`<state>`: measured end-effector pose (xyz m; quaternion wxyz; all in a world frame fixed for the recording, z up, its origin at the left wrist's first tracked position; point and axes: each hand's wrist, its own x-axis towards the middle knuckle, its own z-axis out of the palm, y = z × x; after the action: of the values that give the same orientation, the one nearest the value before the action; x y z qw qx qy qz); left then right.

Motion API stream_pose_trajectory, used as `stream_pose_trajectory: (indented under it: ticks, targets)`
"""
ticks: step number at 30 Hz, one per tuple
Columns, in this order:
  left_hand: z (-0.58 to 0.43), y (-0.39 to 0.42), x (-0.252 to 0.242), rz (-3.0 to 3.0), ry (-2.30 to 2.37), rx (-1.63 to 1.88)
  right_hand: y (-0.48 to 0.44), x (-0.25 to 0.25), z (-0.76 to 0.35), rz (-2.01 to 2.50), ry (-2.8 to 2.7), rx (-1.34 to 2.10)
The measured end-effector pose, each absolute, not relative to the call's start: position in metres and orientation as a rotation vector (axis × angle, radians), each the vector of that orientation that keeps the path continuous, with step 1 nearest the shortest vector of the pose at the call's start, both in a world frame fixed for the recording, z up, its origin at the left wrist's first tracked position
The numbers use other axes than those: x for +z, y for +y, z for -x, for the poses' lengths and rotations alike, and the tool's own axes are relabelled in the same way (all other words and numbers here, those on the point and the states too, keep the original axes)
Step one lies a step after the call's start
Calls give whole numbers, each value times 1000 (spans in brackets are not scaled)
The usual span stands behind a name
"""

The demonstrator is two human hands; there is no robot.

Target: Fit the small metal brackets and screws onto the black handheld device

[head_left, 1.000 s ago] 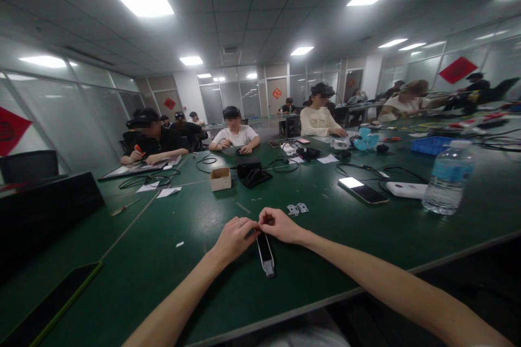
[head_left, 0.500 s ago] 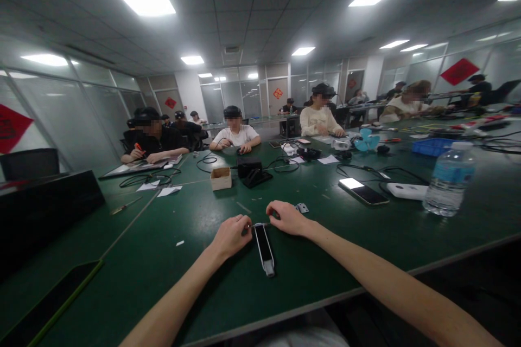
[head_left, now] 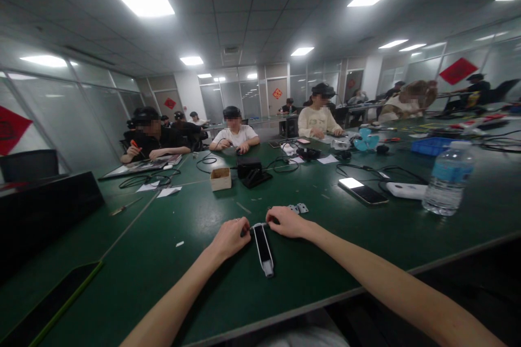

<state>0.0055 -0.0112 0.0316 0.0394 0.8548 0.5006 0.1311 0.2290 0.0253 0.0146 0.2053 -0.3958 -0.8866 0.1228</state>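
On the green table in front of me lies a long, narrow object [head_left: 263, 246] with a white frame, a dark middle and a pale block at its near end. My left hand [head_left: 233, 237] is closed just left of its far end, thumb and fingers pinched together. From the right, my right hand [head_left: 288, 222] pinches beside the same end, its fingers curled. A thin crosspiece seems to run between the two hands there, but what the fingertips grip is too small to make out. Small grey metal plates [head_left: 302, 208] lie just beyond my right hand.
Ahead are an open cardboard box [head_left: 220, 179] and a black device [head_left: 249, 169]. Rightward lie a phone [head_left: 363, 191], a white power bank [head_left: 407, 190] and a water bottle [head_left: 448, 180]. A green-edged dark panel [head_left: 61, 303] lies at left. Several people sit across the table.
My right hand has shifted slightly down, uncovering more of the grey plates behind it. My left hand and the narrow object have barely moved.
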Motion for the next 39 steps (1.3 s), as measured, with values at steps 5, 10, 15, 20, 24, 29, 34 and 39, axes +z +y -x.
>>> stream_pose_trajectory:
  ticks: [5, 10, 15, 20, 24, 29, 34, 39]
  targets:
    - [-6, -10, 31, -2573, 1508, 456, 26, 13, -230, 1070, -2458, 365]
    - [-5, -8, 28, -2537, 1534, 473, 25, 14, -230, 1043, -2457, 381]
    - [-5, -7, 28, -2509, 1504, 506, 23, 16, -229, 998, -2478, 373]
    - [-6, -8, 29, -2439, 1490, 547, 24, 14, -228, 974, -2516, 284]
    - [-8, -9, 32, -2382, 1477, 574, 26, 11, -230, 944, -2516, 284]
    - [-8, -12, 35, -2357, 1457, 582, 27, 11, -232, 896, -2509, 306]
    - [-7, -11, 35, -2350, 1432, 616, 26, 12, -234, 880, -2501, 348]
    - [-7, -11, 35, -2320, 1438, 618, 26, 13, -234, 899, -2505, 359]
